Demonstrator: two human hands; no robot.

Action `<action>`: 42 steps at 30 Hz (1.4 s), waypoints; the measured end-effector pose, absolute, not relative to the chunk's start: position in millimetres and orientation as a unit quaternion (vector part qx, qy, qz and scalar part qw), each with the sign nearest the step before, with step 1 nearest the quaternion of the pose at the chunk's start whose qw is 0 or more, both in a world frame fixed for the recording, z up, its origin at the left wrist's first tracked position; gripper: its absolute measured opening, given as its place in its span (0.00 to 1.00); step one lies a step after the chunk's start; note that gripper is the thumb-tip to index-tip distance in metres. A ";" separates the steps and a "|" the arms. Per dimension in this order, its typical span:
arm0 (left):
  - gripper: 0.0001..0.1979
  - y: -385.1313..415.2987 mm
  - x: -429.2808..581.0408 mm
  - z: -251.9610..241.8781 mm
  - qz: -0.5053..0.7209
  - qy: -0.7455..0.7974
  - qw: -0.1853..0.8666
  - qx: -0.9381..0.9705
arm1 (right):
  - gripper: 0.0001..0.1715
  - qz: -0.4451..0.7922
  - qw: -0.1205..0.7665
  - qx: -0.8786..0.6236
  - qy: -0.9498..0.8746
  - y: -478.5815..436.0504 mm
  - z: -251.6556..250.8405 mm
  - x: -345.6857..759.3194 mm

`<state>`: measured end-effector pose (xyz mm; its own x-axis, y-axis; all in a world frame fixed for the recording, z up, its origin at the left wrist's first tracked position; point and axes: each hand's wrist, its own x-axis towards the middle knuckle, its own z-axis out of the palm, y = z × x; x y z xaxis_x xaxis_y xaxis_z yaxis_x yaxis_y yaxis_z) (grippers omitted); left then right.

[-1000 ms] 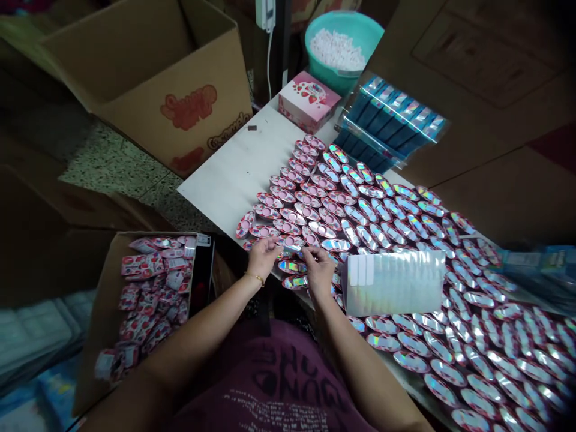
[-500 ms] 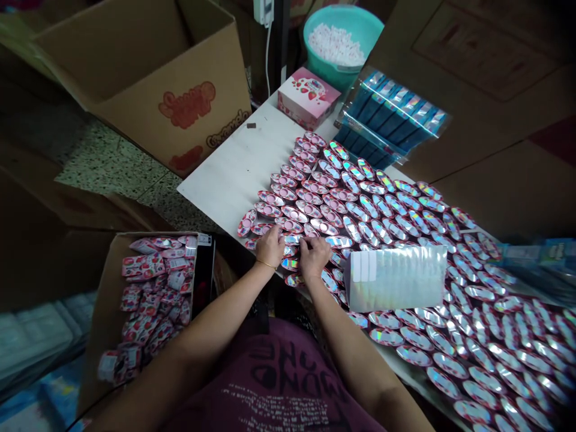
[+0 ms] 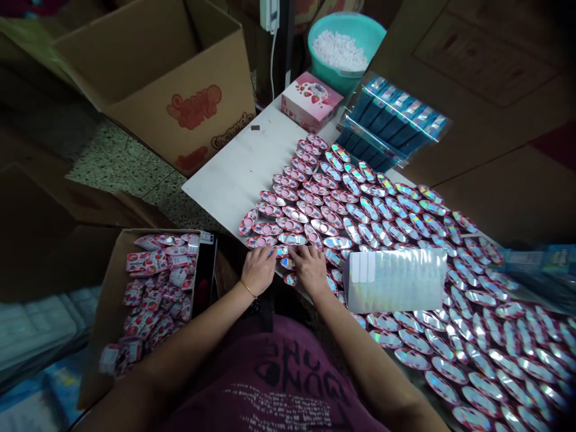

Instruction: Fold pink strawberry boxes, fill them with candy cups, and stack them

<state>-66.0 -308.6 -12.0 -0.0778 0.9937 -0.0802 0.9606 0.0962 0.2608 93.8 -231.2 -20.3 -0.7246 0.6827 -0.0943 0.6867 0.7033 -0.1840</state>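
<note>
Several flattened pink oval packs [image 3: 315, 198] with shiny holographic faces lie in overlapping rows across a white table [image 3: 243, 168]. My left hand [image 3: 258, 270], with a gold bracelet at the wrist, rests at the table's near edge, fingers curled down onto a pack [image 3: 283, 252]. My right hand [image 3: 310, 269] sits right beside it, fingers pressed onto the same group of packs. A stack of holographic sticker sheets [image 3: 396, 280] lies just right of my right hand.
A cardboard box [image 3: 112, 300] of pink wrapped sweets [image 3: 157, 288] stands at my left. Behind the table are a large open carton [image 3: 157, 72], a pink strawberry box [image 3: 311, 100], a teal bowl [image 3: 346, 42] of white pieces and a pack of blue boxes [image 3: 391, 120].
Both hands have drawn back from the row further up toward the table's near edge and lowered onto packs there. The pack they held up a second ago now lies in the row.
</note>
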 end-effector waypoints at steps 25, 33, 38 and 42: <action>0.10 -167.1 99.9 -7.2 0.193 0.655 0.442 0.581 | 0.20 -0.003 -0.061 0.365 0.929 -139.7 -2.1 278.9; 0.12 -173.1 99.6 -12.5 0.174 0.681 0.389 0.596 | 0.10 -0.075 -0.125 0.395 0.907 -171.0 41.6 277.5; 0.09 -178.8 79.8 -17.1 0.276 0.657 0.389 0.583 | 0.09 -0.310 -0.209 0.519 0.769 -191.9 110.5 251.6; 0.18 -203.9 42.3 -9.0 0.446 0.625 0.502 0.398 | 0.12 -0.489 -0.320 0.604 0.541 -197.4 92.0 209.3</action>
<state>42.3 -203.9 -9.0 -0.1794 0.9455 -0.2717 0.0495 0.2845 0.9574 209.3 -197.4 92.0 -0.0646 0.9675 -0.2444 0.3403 -0.2089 -0.9168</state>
